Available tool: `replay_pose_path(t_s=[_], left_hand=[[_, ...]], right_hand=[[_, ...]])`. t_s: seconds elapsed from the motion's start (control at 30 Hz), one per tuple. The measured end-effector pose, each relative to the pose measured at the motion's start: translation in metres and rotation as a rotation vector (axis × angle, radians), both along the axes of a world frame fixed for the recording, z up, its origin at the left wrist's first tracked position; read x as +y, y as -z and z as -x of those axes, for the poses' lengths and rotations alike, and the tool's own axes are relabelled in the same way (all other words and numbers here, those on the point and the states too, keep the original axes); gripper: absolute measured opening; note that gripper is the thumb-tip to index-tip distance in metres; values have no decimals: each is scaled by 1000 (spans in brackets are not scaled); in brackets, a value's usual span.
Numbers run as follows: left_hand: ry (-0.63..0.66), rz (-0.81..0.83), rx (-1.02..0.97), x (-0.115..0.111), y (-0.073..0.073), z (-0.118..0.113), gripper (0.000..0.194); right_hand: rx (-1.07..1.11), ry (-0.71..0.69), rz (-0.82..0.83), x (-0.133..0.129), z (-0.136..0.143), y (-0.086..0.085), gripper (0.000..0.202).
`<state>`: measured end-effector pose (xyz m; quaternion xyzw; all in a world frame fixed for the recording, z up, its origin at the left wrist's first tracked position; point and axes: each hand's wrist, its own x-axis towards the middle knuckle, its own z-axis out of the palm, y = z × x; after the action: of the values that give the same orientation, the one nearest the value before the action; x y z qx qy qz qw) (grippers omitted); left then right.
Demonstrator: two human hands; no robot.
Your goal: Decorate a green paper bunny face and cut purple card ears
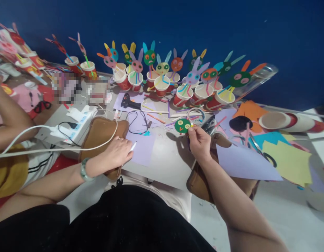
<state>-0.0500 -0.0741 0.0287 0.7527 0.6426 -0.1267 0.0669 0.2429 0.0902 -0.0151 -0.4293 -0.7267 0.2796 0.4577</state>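
Observation:
My right hand [200,141] pinches a round green paper face [181,126] by its right edge. The face has yellowish ring eyes and a small orange mouth, and it is held above the table. Closed around a slim white marker [133,146], my left hand [119,151] rests at the table's front edge, by a brown cushion [102,136] and a sheet of lilac paper [142,148]. The marker's tip points up and away from me. Beyond the hands lies a black hot glue gun [130,102] with its cord looped on the paper.
Several paper cups [162,85] with paper rabbit heads on straws line the back. At right are scissors [258,145], coloured paper [287,157], a tape roll [195,115] and stacked cups [293,121]. A power strip [79,122] with white cables and another person's arm [9,115] are at left.

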Motion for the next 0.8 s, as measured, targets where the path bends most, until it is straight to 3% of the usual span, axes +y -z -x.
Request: replay_pose_path(t_s=[0.27, 0.47, 0.57, 0.8], left_hand=[[107, 75, -204, 80, -8, -57, 35], [48, 18, -347, 141, -3, -81, 29], [46, -14, -324, 151, 4, -80, 32], [135, -49, -292, 148, 8, -69, 34]], right_hand=[[-23, 30, 7, 1, -1, -1, 44], [-16, 53, 4, 3, -3, -1, 45], [-23, 65, 13, 5, -4, 2, 46], [-14, 87, 23, 6, -3, 2, 48]])
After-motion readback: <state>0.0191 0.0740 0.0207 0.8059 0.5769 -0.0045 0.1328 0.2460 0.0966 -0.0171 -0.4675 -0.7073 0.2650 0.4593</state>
